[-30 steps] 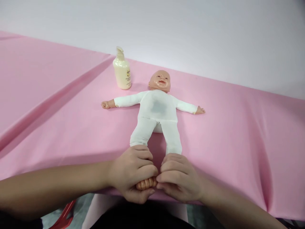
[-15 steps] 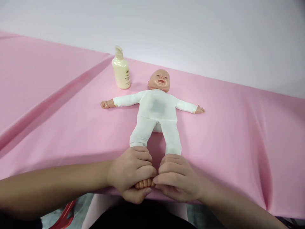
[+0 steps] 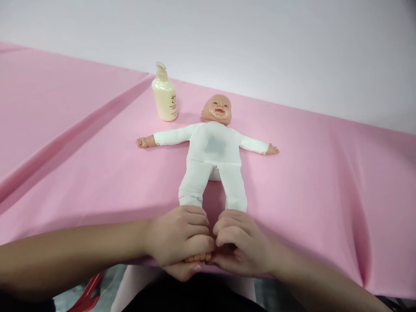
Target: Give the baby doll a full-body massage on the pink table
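Observation:
A baby doll (image 3: 214, 145) in a white cloth body lies face up on the pink tablecloth, head away from me and arms spread. My left hand (image 3: 182, 238) is wrapped round the doll's foot on the left, whose toes show below my fingers. Around the doll's other foot, my right hand (image 3: 242, 242) is closed, its index finger bent; that foot is hidden under the fingers. The two hands nearly touch each other.
A cream pump bottle (image 3: 165, 99) stands upright beyond the doll's arm on the left. The pink tablecloth (image 3: 308, 173) has folds at both sides. A pale wall rises behind it, and a red object (image 3: 86, 297) shows below the front edge.
My left hand has slid slightly down along the doll's foot, covering more of the toes. My right index finger has bent and lifted a little.

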The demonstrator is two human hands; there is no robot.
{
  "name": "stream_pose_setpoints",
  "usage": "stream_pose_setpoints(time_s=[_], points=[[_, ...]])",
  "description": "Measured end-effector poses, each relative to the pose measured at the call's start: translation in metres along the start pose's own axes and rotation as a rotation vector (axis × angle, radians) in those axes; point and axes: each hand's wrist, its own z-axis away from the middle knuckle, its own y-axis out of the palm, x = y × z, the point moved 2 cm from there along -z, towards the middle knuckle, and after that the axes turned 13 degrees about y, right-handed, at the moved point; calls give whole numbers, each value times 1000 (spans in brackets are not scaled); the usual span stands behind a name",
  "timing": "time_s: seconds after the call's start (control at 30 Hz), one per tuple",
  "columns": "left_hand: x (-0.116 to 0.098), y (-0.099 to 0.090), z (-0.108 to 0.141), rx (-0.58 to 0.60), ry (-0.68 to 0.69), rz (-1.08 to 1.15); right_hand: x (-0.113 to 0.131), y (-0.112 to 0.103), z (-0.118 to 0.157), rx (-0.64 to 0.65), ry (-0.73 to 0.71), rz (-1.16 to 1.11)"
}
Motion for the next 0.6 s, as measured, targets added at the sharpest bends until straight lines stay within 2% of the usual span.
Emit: stream_pose_setpoints(time_s=[0.17,0.33,0.47,0.6], points=[[-4,-3,-1,-17,110,-35,1,-4,-4,143,159,22],[-6,-6,-4,-47,155,-130,-2,-4,-2,214,180,68],[-10,-2,-6,-91,272,-147,-6,2,1,298,254,183],[-10,-3,-3,-148,239,-218,-8,8,2,297,222,274]])
